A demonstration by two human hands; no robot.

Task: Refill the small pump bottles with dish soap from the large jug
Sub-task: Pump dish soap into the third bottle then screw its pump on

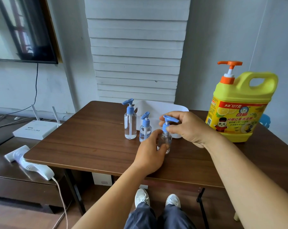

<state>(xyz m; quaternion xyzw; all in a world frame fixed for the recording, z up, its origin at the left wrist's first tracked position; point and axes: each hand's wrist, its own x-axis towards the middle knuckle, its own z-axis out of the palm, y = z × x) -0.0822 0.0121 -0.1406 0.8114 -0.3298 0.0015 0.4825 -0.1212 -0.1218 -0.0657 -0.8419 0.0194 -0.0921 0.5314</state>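
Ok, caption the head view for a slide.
Left hand steadies a small clear pump bottle while the right hand grips its blue pump top; yellow jug waits.

We cannot read the liquid level in the small clear pump bottle (165, 141), half covered by our left hand (150, 156)

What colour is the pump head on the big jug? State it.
Orange, on the yellow jug; its pump head shows clearly in the head view.

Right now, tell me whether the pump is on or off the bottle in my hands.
On. The blue pump sits in the neck of the held bottle; right hand grips its collar.
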